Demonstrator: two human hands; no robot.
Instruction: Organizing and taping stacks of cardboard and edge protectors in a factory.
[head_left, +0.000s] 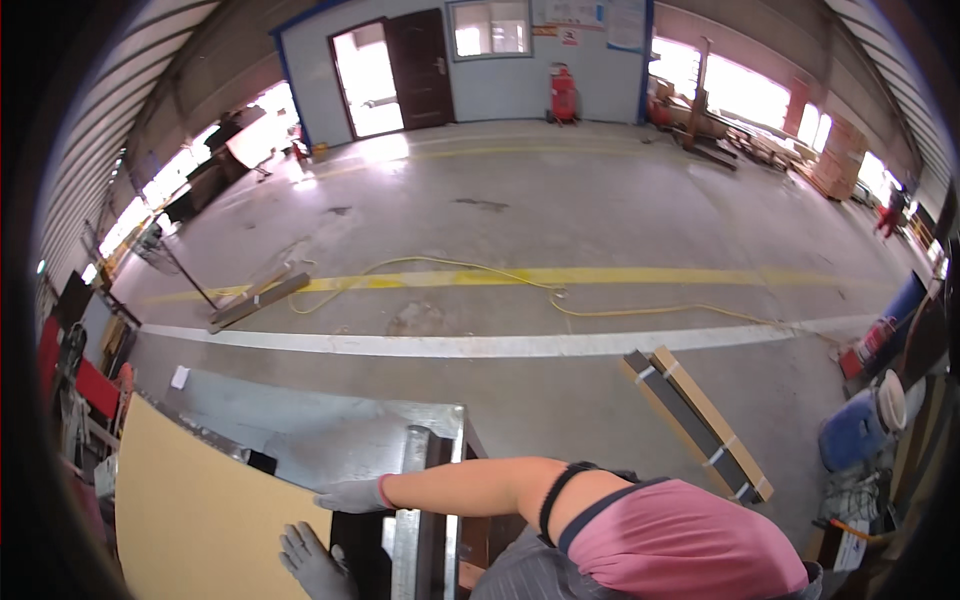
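Observation:
A large tan board (215,500) lies over the near left part of a metal-topped workbench (330,415). My left hand (318,562), in a grey glove, rests on the board near its right edge with fingers spread. Just beyond it, my right hand (355,495), also gloved, reaches in from the right. Its fingers are stretched out and touch the board's right edge. A dark gap and a grey metal bar (418,500) lie beside the board, under my right forearm. Neither hand is closed round anything that I can see.
Strapped long cartons (700,425) lie on the floor to the right, near a blue drum (860,435). A yellow hose (480,268) crosses the floor ahead. More long pieces (260,300) lie at left by a standing fan (155,245). A red extinguisher (562,95) stands at the far wall.

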